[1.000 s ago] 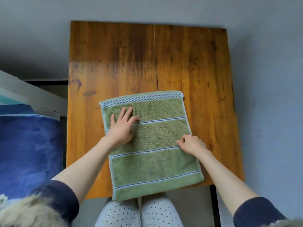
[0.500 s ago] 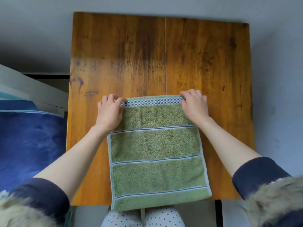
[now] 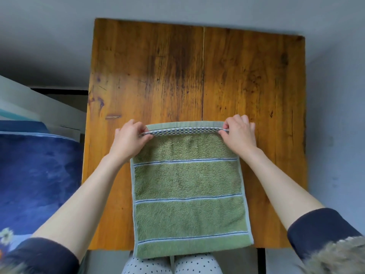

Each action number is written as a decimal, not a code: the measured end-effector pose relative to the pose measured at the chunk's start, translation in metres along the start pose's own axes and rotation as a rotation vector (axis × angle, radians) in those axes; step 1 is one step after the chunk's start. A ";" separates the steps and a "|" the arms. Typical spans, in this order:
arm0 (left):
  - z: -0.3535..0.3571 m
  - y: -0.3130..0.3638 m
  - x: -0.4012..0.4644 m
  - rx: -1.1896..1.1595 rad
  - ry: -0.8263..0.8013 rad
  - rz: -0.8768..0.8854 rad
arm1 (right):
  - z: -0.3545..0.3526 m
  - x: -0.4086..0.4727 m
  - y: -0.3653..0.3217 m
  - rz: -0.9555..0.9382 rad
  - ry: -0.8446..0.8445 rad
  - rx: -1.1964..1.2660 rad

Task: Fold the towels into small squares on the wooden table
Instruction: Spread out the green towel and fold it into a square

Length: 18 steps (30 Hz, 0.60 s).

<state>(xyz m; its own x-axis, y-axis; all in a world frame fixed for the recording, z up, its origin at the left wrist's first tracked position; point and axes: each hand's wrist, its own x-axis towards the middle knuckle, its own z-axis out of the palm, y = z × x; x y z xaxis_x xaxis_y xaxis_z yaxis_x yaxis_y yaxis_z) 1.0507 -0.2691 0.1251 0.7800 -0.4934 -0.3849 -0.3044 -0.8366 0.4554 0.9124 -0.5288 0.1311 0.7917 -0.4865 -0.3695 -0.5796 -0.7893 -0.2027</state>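
Note:
A green towel [image 3: 187, 182] with thin blue-and-white stripes lies flat on the near half of the wooden table [image 3: 177, 76]. Its near edge hangs slightly over the table's front. My left hand [image 3: 130, 141] pinches the far left corner, and my right hand [image 3: 239, 135] pinches the far right corner. The far edge with its checkered band is lifted a little and curls back toward me, showing the plain green underside behind it.
A blue padded surface [image 3: 37, 178] and a white frame [image 3: 39, 107] stand to the left of the table. A grey floor surrounds the table on the far and right sides. My knees in dotted fabric [image 3: 171, 264] show below the table's front edge.
Both hands moved from the towel's middle up to its far corners and took hold of them. The far edge has since lifted off the table and begun to roll toward me.

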 end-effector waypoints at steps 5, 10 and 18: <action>-0.019 0.002 -0.018 -0.292 -0.150 -0.032 | -0.011 -0.023 0.011 0.116 -0.112 0.365; -0.036 0.005 -0.028 -0.524 -0.179 -0.038 | -0.036 -0.033 0.010 0.157 -0.054 0.543; -0.034 0.000 0.000 -0.299 -0.085 -0.047 | -0.032 -0.004 0.005 0.164 -0.002 0.547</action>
<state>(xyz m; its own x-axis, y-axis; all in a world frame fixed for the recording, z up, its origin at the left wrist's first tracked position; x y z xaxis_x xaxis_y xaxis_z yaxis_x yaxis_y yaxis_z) 1.0690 -0.2608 0.1523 0.7373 -0.4844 -0.4709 -0.0848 -0.7579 0.6468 0.9127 -0.5431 0.1608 0.6826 -0.5853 -0.4376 -0.7111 -0.3940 -0.5823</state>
